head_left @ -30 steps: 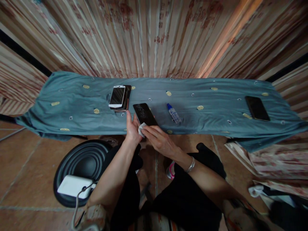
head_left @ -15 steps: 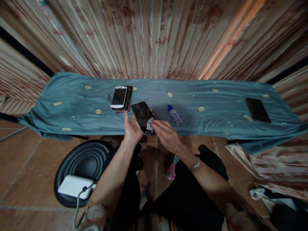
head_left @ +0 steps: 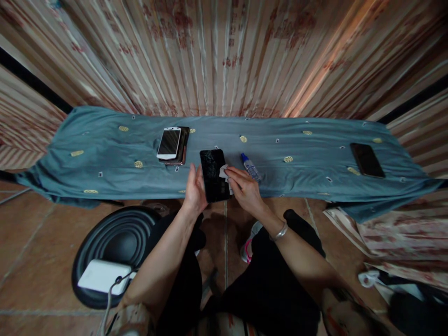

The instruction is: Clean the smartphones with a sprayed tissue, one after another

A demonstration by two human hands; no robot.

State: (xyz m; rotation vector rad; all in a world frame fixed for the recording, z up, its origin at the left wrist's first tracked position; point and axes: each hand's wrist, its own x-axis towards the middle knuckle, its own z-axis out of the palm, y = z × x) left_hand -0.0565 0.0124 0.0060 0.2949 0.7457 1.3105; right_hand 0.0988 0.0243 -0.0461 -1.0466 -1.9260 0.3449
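My left hand [head_left: 196, 190] grips the left edge of a black phone with a cracked screen [head_left: 213, 173], holding it over the front edge of a teal cloth-covered table [head_left: 105, 154]. With my right hand [head_left: 245, 186] I press a small white wipe [head_left: 224, 172] against the phone's right side. A silver bracelet sits on my right wrist. Just right of that hand a small clear bottle with a blue cap [head_left: 250, 167] lies on the cloth.
A white phone stacked on darker phones [head_left: 171, 143] lies left of the held one. Another black phone [head_left: 367, 159] lies far right. A black round stool with a white power bank [head_left: 105, 275] stands on the tiled floor at lower left. Striped curtains hang behind.
The wipe moved from the phone's lower left corner across to its right edge. The phone turned more upright in my left hand.
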